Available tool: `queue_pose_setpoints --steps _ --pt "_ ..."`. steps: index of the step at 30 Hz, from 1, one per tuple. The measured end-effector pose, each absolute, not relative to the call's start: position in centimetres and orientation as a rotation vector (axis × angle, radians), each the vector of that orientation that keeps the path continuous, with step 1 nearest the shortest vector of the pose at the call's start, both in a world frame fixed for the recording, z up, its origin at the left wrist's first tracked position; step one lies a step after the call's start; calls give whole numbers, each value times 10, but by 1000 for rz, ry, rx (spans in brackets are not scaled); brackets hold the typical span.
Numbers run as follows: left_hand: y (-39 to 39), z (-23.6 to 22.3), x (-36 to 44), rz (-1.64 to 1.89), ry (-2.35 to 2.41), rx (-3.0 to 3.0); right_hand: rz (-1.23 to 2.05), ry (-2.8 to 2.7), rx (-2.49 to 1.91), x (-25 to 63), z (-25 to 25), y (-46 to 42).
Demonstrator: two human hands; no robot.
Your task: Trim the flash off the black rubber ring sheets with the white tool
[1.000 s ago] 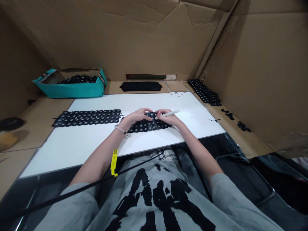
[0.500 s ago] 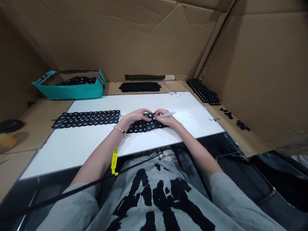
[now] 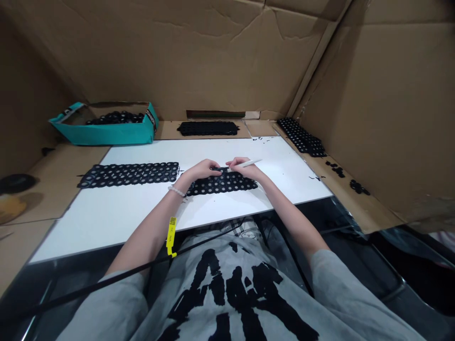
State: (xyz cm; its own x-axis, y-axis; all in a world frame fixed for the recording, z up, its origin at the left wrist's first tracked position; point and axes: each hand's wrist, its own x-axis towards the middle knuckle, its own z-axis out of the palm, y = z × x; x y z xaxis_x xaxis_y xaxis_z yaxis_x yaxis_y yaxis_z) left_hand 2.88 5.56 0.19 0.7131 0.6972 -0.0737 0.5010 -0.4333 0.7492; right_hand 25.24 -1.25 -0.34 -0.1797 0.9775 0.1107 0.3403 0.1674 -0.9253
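On the white board (image 3: 142, 213) in front of me lies a black sheet of joined rings with pale round centres (image 3: 221, 183). My left hand (image 3: 203, 169) rests over the sheet's upper left, thumb and finger curled together at its far edge. In my right hand (image 3: 245, 166), closed fingers hold a slim white pen-like tool (image 3: 251, 162), its tip pointing left at the sheet's far edge near my left fingertips. What the tip touches is too small to make out. A similar black sheet (image 3: 130, 174) lies flat to the left.
A teal box (image 3: 106, 135) of black ring pieces stands at the back left. Behind the board lies a black stack (image 3: 208, 128); another dotted sheet (image 3: 300, 137) and loose black pieces (image 3: 358, 186) lie along the right. Cardboard walls (image 3: 213, 57) surround the work area.
My right hand and the tool have shifted slightly up and away from the sheet's middle, uncovering more of its right side. My left hand stays nearly in place.
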Motion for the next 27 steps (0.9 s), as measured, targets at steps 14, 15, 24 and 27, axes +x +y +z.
queue_pose_setpoints --steps 14,15,24,27 --pt "59 -1 26 215 824 1874 775 -1746 -1344 239 -11 -16" --pt "60 0 26 200 826 1861 759 -1750 -1343 238 -12 -16" --pt "59 7 26 135 800 1964 708 -1774 -1333 236 -15 -18" --pt "56 8 29 149 863 2119 721 -1757 -1315 239 -15 -17"
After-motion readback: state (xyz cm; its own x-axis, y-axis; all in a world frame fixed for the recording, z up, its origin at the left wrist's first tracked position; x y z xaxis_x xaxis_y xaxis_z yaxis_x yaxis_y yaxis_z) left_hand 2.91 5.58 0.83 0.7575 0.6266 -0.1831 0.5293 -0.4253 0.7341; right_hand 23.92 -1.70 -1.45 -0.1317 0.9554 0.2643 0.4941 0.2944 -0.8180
